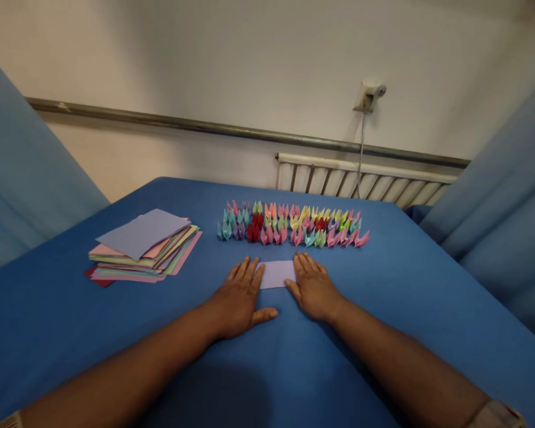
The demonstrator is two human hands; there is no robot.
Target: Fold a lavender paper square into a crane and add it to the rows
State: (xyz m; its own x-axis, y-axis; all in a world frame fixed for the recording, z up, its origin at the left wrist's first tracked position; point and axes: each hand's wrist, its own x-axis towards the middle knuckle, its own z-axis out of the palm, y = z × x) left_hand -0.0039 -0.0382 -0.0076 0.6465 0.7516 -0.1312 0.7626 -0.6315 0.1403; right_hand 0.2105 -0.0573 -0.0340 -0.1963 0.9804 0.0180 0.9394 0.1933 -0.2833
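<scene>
A folded sheet of lilac paper [276, 274] lies flat on the blue cloth, a narrow rectangle with its long side running left to right. My left hand [241, 297] rests flat across its left end, fingers stretched out and thumb pointing right over the cloth. On the right end lies my right hand [314, 286], also flat, with its thumb on the paper. Both palms face down, and the paper's two ends are partly hidden under the fingers. Just beyond the hands stand rows of small folded paper cranes [294, 229] in pink, red, yellow, green and blue.
A stack of coloured paper sheets [145, 246], lilac on top, sits at the left of the blue-covered table [365, 374]. Behind it are a wall rail [205, 126], a radiator [365, 176] and a socket [368, 96] with a cord. Blue curtains [508, 196] hang at both sides.
</scene>
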